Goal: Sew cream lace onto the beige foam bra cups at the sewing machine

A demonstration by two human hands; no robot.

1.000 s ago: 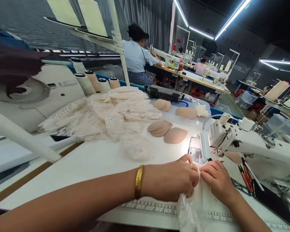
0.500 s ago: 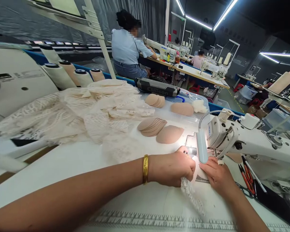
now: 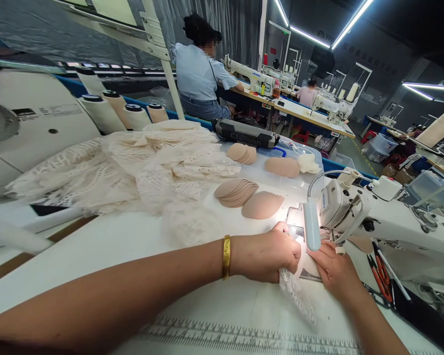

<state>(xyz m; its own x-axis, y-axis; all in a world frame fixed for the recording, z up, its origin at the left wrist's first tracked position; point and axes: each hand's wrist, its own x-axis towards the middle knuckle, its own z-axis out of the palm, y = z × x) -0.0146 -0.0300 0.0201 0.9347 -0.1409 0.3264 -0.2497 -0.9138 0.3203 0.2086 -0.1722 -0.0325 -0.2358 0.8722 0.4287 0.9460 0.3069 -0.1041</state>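
My left hand [image 3: 272, 254] is closed around a strip of white lace [image 3: 298, 296], whose loose end trails toward me on the table. A pale fabric piece [image 3: 302, 251] lies under the bright lamp, between my two hands. My right hand [image 3: 335, 268] rests flat with fingers stretched out, its fingertips on the fabric beside the needle area of the white sewing machine [image 3: 358, 212]. The lamp head [image 3: 312, 224] hides part of the needle and presser foot. Beyond my left hand lie a stack of beige leaf-shaped pads [image 3: 235, 192] and another beige pad pile [image 3: 262, 205].
Cream lace fabric [image 3: 133, 167] is heaped at the left, before several thread cones [image 3: 99, 113]. Orange-handled thread snips [image 3: 379, 273] lie right of my right hand. A printed ruler [image 3: 244, 337] runs along the front edge. Behind, a person in light blue [image 3: 198, 74] sits at another machine.
The whole view has shifted slightly to the right and down. Both hands keep nearly the same place at the machine, the left still holding the lace.
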